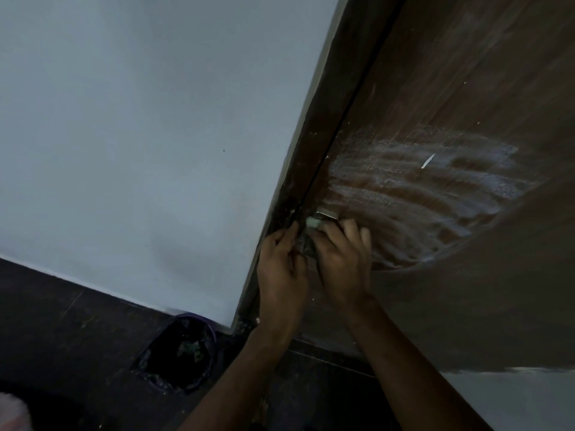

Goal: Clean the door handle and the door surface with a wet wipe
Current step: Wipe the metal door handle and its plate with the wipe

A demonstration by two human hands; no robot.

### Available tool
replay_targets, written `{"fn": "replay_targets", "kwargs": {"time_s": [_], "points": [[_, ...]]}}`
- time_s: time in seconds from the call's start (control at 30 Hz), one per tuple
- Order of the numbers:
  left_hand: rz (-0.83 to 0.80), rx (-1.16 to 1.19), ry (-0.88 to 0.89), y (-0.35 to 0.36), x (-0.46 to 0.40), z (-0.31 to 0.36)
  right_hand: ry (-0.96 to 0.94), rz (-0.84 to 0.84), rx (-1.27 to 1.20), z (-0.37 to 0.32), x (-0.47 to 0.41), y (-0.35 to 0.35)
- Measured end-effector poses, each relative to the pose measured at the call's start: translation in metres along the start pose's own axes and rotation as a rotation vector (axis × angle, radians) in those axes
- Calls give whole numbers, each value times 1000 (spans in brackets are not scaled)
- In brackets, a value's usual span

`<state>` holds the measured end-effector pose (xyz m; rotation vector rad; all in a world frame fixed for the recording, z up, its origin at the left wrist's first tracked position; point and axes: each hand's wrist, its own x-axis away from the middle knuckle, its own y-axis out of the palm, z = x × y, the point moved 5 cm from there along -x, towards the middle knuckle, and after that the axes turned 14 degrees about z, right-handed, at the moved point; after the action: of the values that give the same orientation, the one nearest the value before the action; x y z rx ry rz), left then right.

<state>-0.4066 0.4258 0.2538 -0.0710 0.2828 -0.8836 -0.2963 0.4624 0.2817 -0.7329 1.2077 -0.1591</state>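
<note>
Both hands (311, 259) wipe (closely) door handle (326, 215).

Your frame is dim and bluish throughout. The wet smear on the door (420, 188) catches pale sheen. Both hands are soft with blur. Straight edges bow from wide-angle distortion.

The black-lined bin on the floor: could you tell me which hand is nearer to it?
Left. The left hand works at the door edge, above and right of the bin; the right hand is further right, on the door.
</note>
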Motion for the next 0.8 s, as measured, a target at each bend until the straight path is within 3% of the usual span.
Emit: {"fn": "replay_targets", "kwargs": {"time_s": [0.2,0.4,0.53,0.67,0.8], "points": [[-2,52,28,-2,2,3,178,204,-70,17,-9,-14],[48,78,41,-2,1,9,54,36,-196,-1,1,4],[46,65,27,-3,0,5,298,127,-199,23,9,-6],[11,62,-6,-1,4,5,228,123,-236,10,-7,-6],[-2,61,-11,2,4,6,336,115,-236,19,2,-12]]}}
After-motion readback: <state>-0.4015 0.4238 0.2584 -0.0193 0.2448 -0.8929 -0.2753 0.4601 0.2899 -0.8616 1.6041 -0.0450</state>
